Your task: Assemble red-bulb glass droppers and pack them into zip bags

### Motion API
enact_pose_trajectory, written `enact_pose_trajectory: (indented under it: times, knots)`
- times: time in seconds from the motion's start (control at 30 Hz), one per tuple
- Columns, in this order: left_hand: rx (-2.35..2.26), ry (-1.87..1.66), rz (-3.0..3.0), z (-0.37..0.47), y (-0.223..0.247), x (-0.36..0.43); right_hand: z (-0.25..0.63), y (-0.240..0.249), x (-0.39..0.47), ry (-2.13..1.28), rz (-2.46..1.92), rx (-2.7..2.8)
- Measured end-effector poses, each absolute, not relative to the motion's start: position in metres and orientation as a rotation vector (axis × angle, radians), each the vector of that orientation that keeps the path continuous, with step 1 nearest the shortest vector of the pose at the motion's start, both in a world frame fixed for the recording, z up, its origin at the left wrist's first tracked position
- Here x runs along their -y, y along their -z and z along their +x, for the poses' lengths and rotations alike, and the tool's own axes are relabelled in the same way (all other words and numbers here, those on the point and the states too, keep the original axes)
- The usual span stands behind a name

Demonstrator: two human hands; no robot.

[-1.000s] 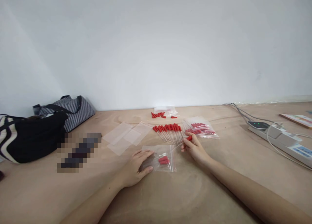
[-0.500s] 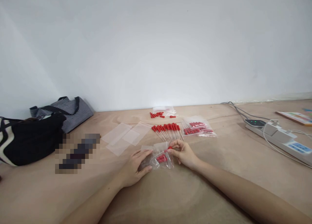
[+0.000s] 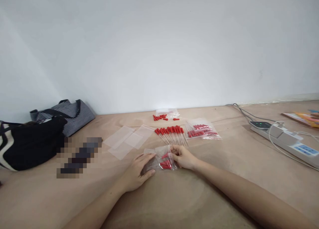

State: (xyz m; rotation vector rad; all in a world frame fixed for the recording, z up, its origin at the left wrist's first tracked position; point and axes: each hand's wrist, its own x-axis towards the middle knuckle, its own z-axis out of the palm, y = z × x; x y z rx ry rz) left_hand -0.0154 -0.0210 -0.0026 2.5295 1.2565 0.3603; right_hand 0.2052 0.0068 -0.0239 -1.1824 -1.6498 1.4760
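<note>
A clear zip bag (image 3: pixel 159 161) lies on the table between my hands, with several red-tipped pieces (image 3: pixel 164 164) inside. My left hand (image 3: pixel 142 169) rests on the bag's left side, thumb and fingers spread. At the bag's right end, my right hand (image 3: pixel 183 157) has its fingers pinched together by a red tip that lies within the bag; whether they grip the piece or the plastic is hidden. Just behind, red-tipped sticks (image 3: pixel 170 130) are laid out in a fan. Filled clear bags (image 3: pixel 203 129) lie to their right, flat clear bags (image 3: pixel 122 139) to their left.
More red pieces (image 3: pixel 159 117) lie by a bag near the wall. At left are a striped bag (image 3: pixel 81 117), a black bag (image 3: pixel 37 144) and a blurred dark object (image 3: pixel 82 156). A power strip (image 3: pixel 286 139) with cables sits at right.
My right hand has moved slightly left, and the red tip it had at the bag's right edge is now inside the bag. My left hand has hardly moved.
</note>
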Motion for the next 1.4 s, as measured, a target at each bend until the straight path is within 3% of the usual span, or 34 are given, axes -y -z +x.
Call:
enact_pose_trajectory:
  times: [0.27, 0.4, 0.5, 0.97, 1.4]
  knots:
    - [-1.253, -0.382, 2.516, -0.017, 0.003, 0.021, 0.225, 0.025, -0.014, -1.146, -1.219, 1.864]
    - [-1.252, -0.333, 2.523, -0.016, 0.001, 0.021, 0.248, 0.012, -0.043, -0.621, -1.61, 1.752]
    - [-1.253, -0.34, 2.517, -0.016, 0.002, 0.02, 0.262, 0.005, -0.071, -0.506, -1.778, 1.637]
    - [-1.273, -0.336, 2.496, -0.02, 0.006, 0.019, 0.25, 0.006, -0.12, -0.67, -1.825, 1.473]
    - [-1.248, -0.35, 2.503, -0.019, 0.005, 0.019, 0.256, 0.02, -0.037, -0.905, -1.137, 1.076]
